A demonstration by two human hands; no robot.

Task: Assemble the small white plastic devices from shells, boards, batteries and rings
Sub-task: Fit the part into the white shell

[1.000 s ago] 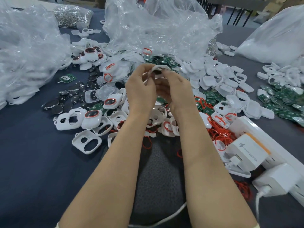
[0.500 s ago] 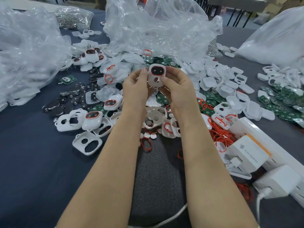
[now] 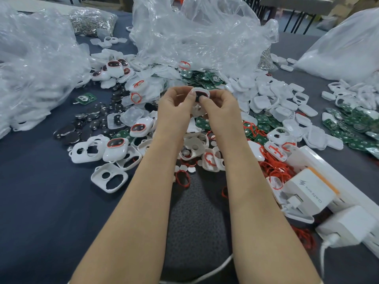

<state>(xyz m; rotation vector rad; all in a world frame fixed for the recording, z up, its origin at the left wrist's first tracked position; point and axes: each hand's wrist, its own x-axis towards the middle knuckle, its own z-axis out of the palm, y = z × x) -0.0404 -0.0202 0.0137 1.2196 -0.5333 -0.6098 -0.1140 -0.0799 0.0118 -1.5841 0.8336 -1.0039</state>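
Both hands hold one small white plastic device with a red-ringed dark window above the heap of white shells. The left hand pinches its left edge; the right hand presses a fingertip onto its face, apparently squeezing the halves shut. Next it likely joins the finished units. Half a second ago it stood upright, face to the camera; now it is tilted flatter.

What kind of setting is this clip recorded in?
Probably a small hand-assembly workbench: loose white shells, green circuit boards and bulk plastic bags cover the table, and both hands hold one device.
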